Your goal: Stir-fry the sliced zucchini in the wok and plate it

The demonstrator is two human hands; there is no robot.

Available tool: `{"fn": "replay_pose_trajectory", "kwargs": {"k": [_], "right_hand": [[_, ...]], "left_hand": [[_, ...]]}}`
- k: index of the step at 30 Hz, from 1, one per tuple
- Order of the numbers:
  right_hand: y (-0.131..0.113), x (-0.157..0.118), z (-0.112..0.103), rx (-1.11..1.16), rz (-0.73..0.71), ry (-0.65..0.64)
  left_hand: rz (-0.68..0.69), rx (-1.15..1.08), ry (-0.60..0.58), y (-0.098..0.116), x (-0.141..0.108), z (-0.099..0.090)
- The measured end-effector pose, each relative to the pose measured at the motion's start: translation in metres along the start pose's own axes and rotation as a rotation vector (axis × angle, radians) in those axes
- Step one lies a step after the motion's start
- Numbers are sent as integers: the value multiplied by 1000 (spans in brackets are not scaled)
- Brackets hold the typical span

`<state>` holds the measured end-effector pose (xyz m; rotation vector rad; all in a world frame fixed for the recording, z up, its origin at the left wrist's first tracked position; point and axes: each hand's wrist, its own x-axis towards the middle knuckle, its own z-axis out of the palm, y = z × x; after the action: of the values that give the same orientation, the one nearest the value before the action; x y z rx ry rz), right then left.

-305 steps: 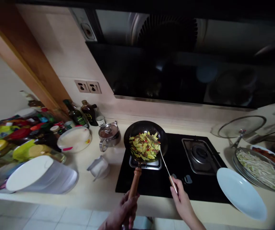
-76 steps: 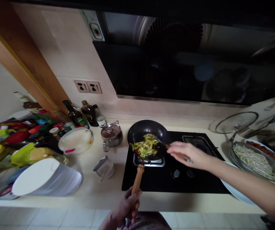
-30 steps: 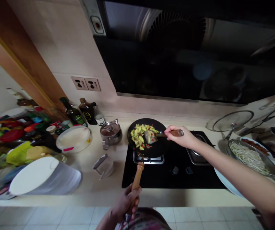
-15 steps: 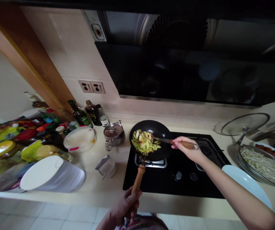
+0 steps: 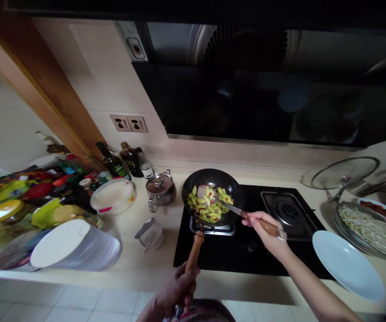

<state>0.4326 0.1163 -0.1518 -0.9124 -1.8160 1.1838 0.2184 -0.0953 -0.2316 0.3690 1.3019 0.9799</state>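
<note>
A black wok (image 5: 228, 181) sits over the left burner of the hob. My left hand (image 5: 179, 286) is wrapped round its wooden handle, which points toward me. Sliced green vegetables (image 5: 209, 209) with red bits lie in the wok. My right hand (image 5: 263, 229) grips the wooden handle of a spatula (image 5: 235, 209). Its metal shaft reaches over the wok's right rim, and its blade is among the slices, partly covered by them.
A pale blue plate (image 5: 347, 264) lies right of the hob (image 5: 300, 248), beside bean sprouts (image 5: 370, 230) in a bowl. A glass lid (image 5: 345, 172) leans at the back. Left stand a lidded steel pot (image 5: 161, 190), a clear jug (image 5: 150, 235), a white canister (image 5: 75, 246) and several bottles (image 5: 130, 158).
My right hand has moved down and slightly right with the spatula. The slices have shifted about in the wok. My left hand keeps its hold on the handle.
</note>
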Motion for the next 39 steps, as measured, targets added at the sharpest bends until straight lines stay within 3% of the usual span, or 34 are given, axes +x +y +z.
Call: {"fn": "replay_pose_trajectory", "kwargs": {"k": [4,10,12,18,22,26,29,33,35,39], "right_hand": [[11,-17,0,-21,-5,-31],[34,-10,6,112,53,339],[36,-8,12,147,50,393],[28,-20,-10,-44,51,240],[22,-17,-14,-56,-5,265],[18,-16,0,20,65,242],[21,-12,25,107,74,225],[30,3,56,216,54,315],[30,4,50,203,56,375],[20,-15,0,59,85,340]], "left_hand": [[2,-3,11,1,-1,0],[3,3,9,1,-3,2],[5,-5,11,1,-4,3],[6,-4,37,1,-5,4],[4,-10,19,2,-6,3],[-2,-11,10,2,-6,4],[-2,-19,8,2,-7,5],[12,-30,18,3,-7,7],[11,-32,29,2,-7,7],[1,-31,20,0,-5,5]]}}
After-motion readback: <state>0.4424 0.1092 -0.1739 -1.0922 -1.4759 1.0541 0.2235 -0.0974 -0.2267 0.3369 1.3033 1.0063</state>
